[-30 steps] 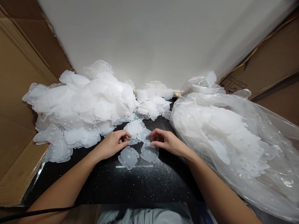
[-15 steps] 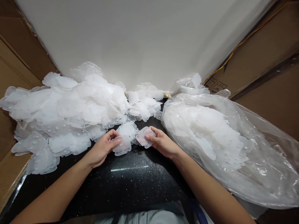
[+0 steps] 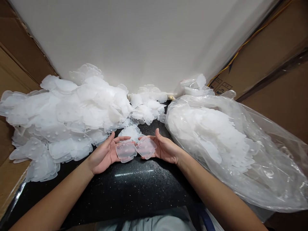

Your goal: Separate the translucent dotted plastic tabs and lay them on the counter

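Observation:
My left hand is turned palm up, with the thumb lifted and a thin frosted plastic piece lying across its fingers. Opposite it, my right hand carries a similar plastic piece on its fingers, its thumb raised too. The two pieces meet or slightly overlap at their inner edges. Small round dots show along their rims. Right behind them lies a small stack of such pieces on the black speckled tabletop.
A large heap of frosted pieces covers the left side. Another small pile stands by the white wall. On the right lies a clear plastic bag full of pieces. Cardboard boxes flank both sides.
Both thumbs have lifted off the plastic pieces, and the hands have turned palm up. The right piece has moved left, against the left one.

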Motion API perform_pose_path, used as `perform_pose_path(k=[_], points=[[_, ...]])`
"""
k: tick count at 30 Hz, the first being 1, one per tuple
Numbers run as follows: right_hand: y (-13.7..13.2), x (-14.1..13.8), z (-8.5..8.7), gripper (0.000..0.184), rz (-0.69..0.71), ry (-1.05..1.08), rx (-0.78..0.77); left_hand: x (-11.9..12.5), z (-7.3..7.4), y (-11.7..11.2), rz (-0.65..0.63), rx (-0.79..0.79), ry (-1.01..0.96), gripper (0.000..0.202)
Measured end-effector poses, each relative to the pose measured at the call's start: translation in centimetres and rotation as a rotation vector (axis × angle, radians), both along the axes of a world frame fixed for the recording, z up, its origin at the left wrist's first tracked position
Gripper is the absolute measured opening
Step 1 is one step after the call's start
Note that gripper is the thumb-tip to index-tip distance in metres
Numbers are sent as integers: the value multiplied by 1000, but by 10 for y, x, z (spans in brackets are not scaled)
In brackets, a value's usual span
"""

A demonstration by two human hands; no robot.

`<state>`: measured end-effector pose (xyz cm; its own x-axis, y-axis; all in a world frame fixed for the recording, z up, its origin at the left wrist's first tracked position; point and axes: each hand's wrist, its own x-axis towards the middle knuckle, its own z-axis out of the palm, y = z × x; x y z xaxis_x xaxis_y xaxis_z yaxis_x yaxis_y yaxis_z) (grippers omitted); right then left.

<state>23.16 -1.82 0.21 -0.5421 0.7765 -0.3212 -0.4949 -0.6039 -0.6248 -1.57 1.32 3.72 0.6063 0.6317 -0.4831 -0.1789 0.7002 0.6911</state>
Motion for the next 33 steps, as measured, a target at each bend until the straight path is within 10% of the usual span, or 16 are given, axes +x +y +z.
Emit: perform_pose_path(k=[10, 17, 33], points=[[-1, 0, 1, 65, 12, -17, 27, -1, 2, -1, -17, -14, -61, 64], [-5, -1, -4, 27, -129, -167, 127, -3, -1, -3, -26, 7, -39, 66], [-7, -4, -3, 30, -98, -308, 312, -1, 2, -10, -105, 77, 8, 72]])
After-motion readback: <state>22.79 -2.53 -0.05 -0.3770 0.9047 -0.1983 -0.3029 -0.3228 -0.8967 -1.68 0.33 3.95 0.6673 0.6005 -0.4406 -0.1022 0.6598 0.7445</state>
